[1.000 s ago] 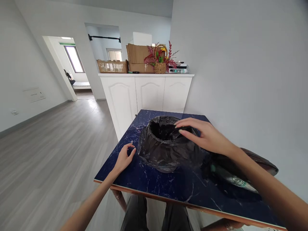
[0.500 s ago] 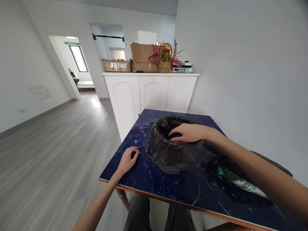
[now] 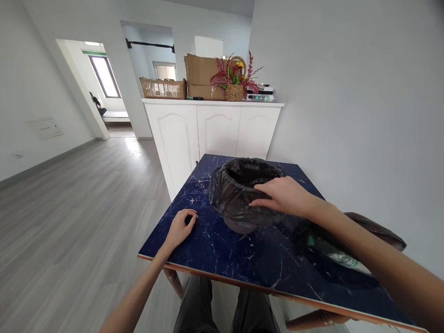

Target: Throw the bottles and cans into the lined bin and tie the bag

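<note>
A round bin lined with a black plastic bag (image 3: 239,199) stands on the dark blue marbled table (image 3: 215,259). The bag is folded over the rim, and part of the bin's grey base shows below it. My right hand (image 3: 277,196) grips the near right side of the lined rim, thumb outside and fingers over the edge, their tips partly hidden. On the table's left side rests my left hand (image 3: 180,226), its thumb and forefinger curled into a ring with nothing inside. Under my right forearm lies a dark plastic bag (image 3: 329,252) with a clear, greenish part.
Behind the table stands a white cabinet (image 3: 217,127). On top are cardboard boxes (image 3: 163,89), a flower basket (image 3: 235,92) and a plastic bottle (image 3: 262,98). A grey wall (image 3: 354,106) runs along the right; wooden floor (image 3: 104,222) stretches to the left.
My right hand has come out of the bin's opening to its near right rim. The bin sits slightly farther from me. My left hand stays on the table.
</note>
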A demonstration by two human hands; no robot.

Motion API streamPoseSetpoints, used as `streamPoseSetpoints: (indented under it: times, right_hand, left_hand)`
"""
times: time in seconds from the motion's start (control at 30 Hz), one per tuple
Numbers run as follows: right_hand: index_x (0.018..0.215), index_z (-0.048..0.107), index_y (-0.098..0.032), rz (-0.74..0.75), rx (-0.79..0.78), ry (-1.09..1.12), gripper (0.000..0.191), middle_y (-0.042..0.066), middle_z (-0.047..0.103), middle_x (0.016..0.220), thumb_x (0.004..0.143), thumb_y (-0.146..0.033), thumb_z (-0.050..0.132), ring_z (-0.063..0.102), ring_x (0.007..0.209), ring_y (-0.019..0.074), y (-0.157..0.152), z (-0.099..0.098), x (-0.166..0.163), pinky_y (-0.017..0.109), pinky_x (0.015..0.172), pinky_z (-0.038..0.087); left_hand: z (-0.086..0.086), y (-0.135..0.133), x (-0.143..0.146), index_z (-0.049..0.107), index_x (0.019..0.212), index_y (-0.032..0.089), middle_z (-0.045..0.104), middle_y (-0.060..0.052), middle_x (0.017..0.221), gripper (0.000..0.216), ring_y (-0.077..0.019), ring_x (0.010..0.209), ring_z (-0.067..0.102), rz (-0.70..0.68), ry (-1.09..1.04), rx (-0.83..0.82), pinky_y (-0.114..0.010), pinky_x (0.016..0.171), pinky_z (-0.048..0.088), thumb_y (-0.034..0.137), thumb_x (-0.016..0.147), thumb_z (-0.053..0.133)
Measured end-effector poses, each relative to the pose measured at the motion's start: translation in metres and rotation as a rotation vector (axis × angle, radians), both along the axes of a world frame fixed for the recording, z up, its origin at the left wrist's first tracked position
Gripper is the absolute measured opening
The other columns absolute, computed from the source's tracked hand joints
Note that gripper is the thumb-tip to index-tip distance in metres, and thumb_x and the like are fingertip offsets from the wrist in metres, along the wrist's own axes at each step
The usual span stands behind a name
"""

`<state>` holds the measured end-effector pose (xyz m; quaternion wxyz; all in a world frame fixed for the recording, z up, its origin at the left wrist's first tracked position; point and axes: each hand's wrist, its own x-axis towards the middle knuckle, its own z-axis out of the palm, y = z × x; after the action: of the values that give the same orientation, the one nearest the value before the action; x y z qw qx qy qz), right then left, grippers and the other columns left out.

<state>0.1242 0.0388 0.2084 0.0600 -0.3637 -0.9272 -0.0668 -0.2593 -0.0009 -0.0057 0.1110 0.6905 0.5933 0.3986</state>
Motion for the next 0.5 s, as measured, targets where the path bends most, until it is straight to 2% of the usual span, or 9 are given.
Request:
streamPoseSetpoints:
  times: [0.13,0.23,0.37,0.5]
  right_hand:
    - [0.11,0.075,-0.024,-0.147,0.08,-0.059,0.042,0.014,0.082,0.097,0.106,-0.063,0.058,0.078,0.09,0.0352,0.042,0.005,0.01,0.037,0.069,0.049]
    - [0.119,0.074,-0.023,-0.263,0.113,-0.113,0.036,0.016,0.082,0.106,0.105,-0.055,0.062,0.077,0.099,0.0386,0.075,0.004,0.028,0.041,0.076,0.052]
    - [0.132,0.073,-0.025,-0.414,0.084,-0.13,0.044,0.018,0.08,0.116,0.102,-0.057,0.066,0.074,0.11,0.0424,0.116,-0.005,0.069,0.045,0.082,0.053]
    - [0.126,0.078,-0.025,-0.497,0.058,-0.026,0.05,0.019,0.08,0.115,0.095,-0.063,0.071,0.073,0.11,0.0439,0.143,-0.019,0.119,0.05,0.085,0.055]
  left_hand:
    - [0.0,-0.001,0.0,0.072,0.098,0.025,0.08,-0.008,0.116,0.028,-0.0301,0.111,0.072,0.015,-0.001,0.002,-0.047,0.103,0.055,0.049,0.1,0.057]
    - [-0.001,-0.002,-0.001,0.073,0.1,0.026,0.08,-0.008,0.111,0.029,-0.0292,0.107,0.073,0.036,-0.006,-0.003,-0.047,0.101,0.056,0.048,0.101,0.055]
    - [-0.001,-0.003,-0.002,0.074,0.099,0.025,0.08,-0.008,0.108,0.03,-0.0294,0.105,0.073,0.058,-0.016,-0.012,-0.046,0.099,0.056,0.048,0.1,0.056]
    - [-0.001,-0.003,-0.002,0.074,0.1,0.025,0.081,-0.008,0.108,0.03,-0.0296,0.105,0.074,0.062,-0.024,-0.025,-0.046,0.098,0.057,0.05,0.1,0.056]
